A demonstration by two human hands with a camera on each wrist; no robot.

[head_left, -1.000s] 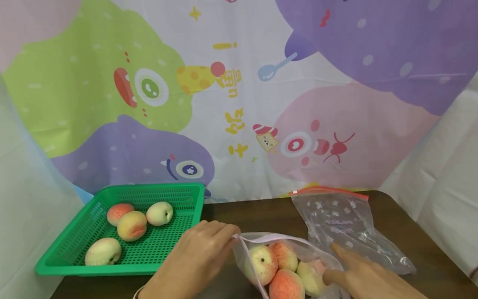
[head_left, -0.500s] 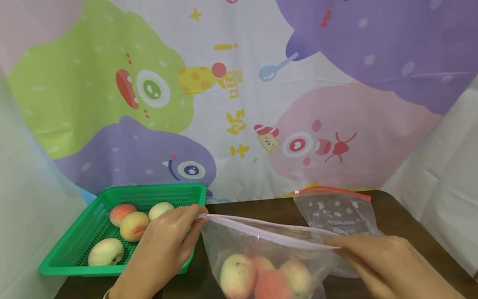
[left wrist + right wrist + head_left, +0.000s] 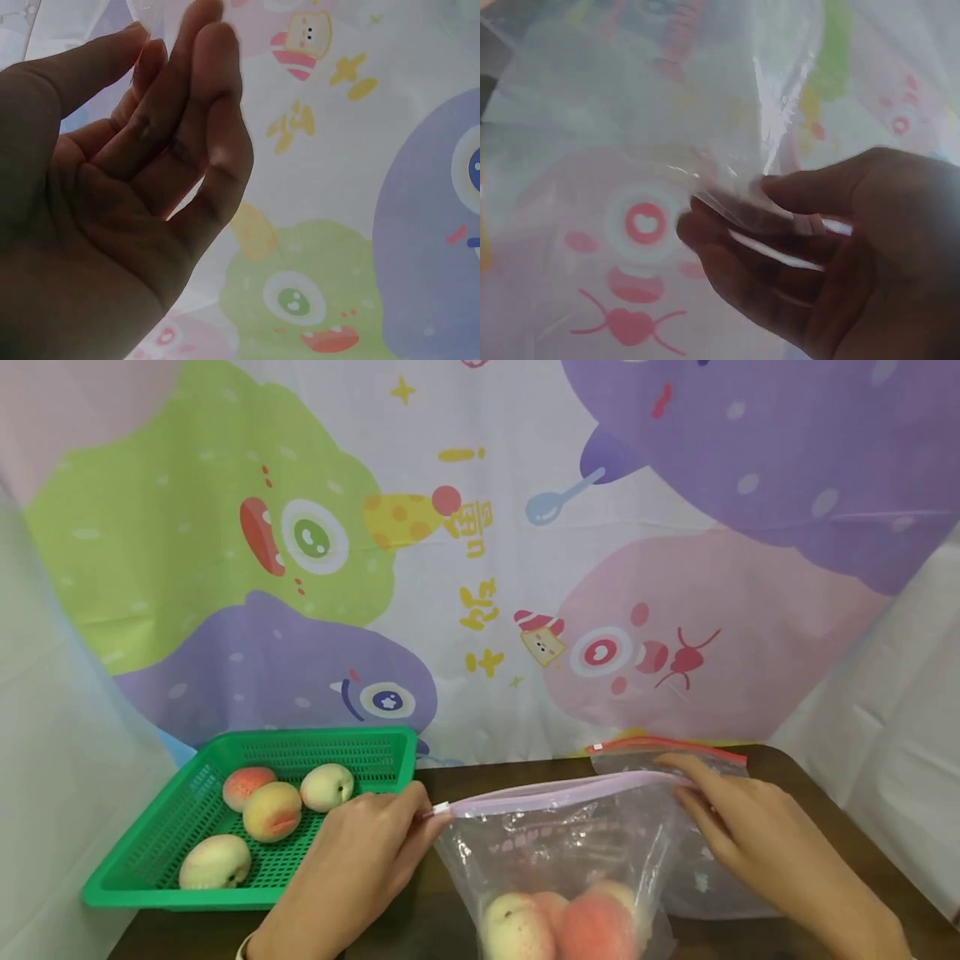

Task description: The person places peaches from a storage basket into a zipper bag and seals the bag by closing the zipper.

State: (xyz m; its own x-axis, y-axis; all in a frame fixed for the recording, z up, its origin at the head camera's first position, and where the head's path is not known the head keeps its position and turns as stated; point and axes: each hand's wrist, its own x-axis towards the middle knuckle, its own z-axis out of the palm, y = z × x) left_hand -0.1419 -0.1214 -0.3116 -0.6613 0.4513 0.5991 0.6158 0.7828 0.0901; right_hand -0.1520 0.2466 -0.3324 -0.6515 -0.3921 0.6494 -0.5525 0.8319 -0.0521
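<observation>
A clear zip bag (image 3: 555, 843) with a pale purple zip strip holds several peaches (image 3: 596, 927) at its bottom. My left hand (image 3: 367, 852) pinches the strip's left end beside the white slider (image 3: 441, 808). At the other end, my right hand (image 3: 757, 827) grips the top corner between thumb and fingers. The strip is stretched between both hands, its right end higher. In the left wrist view, the left hand's (image 3: 150, 165) thumb and index fingertip meet on a bit of clear plastic. The right wrist view has the bag's film (image 3: 735, 195) between the right thumb and fingers.
A green basket (image 3: 97, 893) on the left contains several more peaches (image 3: 272, 812). Behind my right hand a second clear bag with a red zip strip (image 3: 667, 743) lies flat on the dark table (image 3: 487, 777). A printed cartoon cloth (image 3: 480, 710) hangs at the back.
My right hand, earlier with fingers spread at the bag's side, has taken hold of its top right corner and raised it. The mouth was wide open and is now drawn into a narrow line.
</observation>
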